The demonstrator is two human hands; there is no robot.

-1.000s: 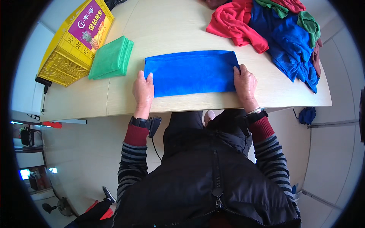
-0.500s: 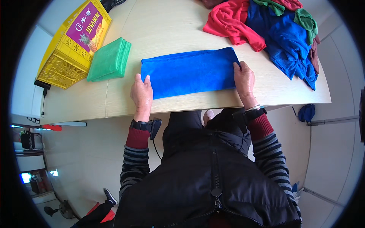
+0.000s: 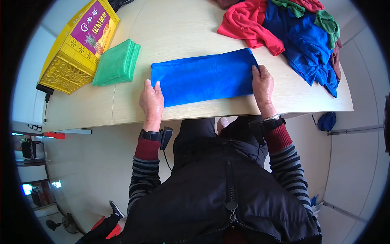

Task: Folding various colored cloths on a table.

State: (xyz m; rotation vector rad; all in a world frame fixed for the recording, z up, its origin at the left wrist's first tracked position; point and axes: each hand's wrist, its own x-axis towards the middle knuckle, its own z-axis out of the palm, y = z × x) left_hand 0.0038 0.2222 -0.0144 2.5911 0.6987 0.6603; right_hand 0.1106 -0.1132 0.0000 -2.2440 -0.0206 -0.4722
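Note:
A blue towel (image 3: 205, 77), folded into a long strip, lies flat on the light wooden table (image 3: 187, 28) near its front edge. My left hand (image 3: 151, 101) rests at the strip's left end, fingers pinching its lower left corner. My right hand (image 3: 263, 83) grips the right end, fingers curled over the edge. Both hands wear wrist devices over striped sleeves.
A folded green towel (image 3: 117, 63) lies to the left, next to a yellow crate (image 3: 77, 49) with a purple printed panel. A heap of red, blue and green cloths (image 3: 296, 28) fills the far right. The table's front edge (image 3: 203, 114) runs just under my hands.
Both hands slid slightly outward and up along the blue towel's ends; the towel stays flat in much the same place.

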